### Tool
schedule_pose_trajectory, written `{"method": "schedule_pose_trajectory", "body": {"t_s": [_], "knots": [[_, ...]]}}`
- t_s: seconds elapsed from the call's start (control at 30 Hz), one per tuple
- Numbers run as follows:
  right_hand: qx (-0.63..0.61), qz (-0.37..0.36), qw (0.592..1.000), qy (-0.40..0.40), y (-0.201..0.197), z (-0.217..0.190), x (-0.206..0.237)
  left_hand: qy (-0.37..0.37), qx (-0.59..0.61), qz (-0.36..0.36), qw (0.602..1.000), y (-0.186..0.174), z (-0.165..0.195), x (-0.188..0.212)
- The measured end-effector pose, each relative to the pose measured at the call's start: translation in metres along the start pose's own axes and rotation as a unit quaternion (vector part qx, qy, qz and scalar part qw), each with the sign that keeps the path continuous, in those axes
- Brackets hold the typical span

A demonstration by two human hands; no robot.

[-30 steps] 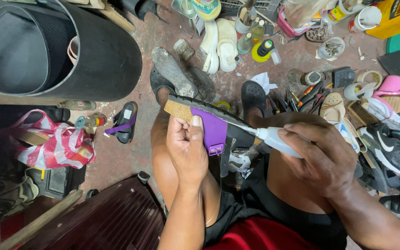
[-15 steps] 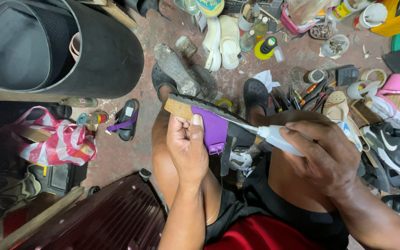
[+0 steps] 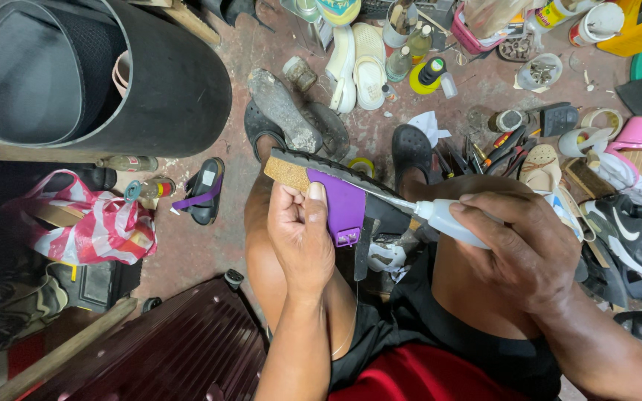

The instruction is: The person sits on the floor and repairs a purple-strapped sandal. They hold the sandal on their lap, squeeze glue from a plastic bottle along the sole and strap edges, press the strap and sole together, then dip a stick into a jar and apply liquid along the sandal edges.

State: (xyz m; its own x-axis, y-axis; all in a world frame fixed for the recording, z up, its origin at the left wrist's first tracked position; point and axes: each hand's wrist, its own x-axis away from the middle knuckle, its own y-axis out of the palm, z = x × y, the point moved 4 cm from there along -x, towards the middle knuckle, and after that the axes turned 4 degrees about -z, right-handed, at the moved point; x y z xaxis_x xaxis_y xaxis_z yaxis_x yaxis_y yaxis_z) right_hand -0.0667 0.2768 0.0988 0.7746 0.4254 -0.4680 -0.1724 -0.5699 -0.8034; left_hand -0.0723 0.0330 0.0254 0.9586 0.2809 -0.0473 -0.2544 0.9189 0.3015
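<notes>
My left hand [image 3: 302, 238] grips a sandal [image 3: 313, 174] with a cork footbed, a black sole and a purple strap [image 3: 345, 206], held over my knees. My thumb presses on the strap. My right hand [image 3: 518, 241] holds a small white squeeze bottle [image 3: 451, 220]. Its thin metal nozzle [image 3: 380, 195] reaches left and touches the sandal where the purple strap meets the sole edge.
A big black rubber roll [image 3: 91, 70] lies at upper left. A matching purple-strap sandal [image 3: 203, 191] and a red-striped bag [image 3: 102, 226] lie on the floor at left. Shoes, bottles, pliers and tape crowd the floor ahead and right. A dark red ribbed case [image 3: 180, 353] stands near my left knee.
</notes>
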Motion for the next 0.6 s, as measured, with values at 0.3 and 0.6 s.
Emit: {"method": "schedule_pose_trajectory", "body": {"t_s": [0.3,0.6], "knots": [[-0.01,0.011,1.0,-0.007,-0.006,0.01,-0.003,-0.008,0.006,-0.001,1.0,0.014,0.0,-0.004],[-0.002,0.012,1.0,-0.006,-0.021,0.021,-0.012,-0.006,0.005,-0.003,1.0,0.032,-0.004,-0.007]]}}
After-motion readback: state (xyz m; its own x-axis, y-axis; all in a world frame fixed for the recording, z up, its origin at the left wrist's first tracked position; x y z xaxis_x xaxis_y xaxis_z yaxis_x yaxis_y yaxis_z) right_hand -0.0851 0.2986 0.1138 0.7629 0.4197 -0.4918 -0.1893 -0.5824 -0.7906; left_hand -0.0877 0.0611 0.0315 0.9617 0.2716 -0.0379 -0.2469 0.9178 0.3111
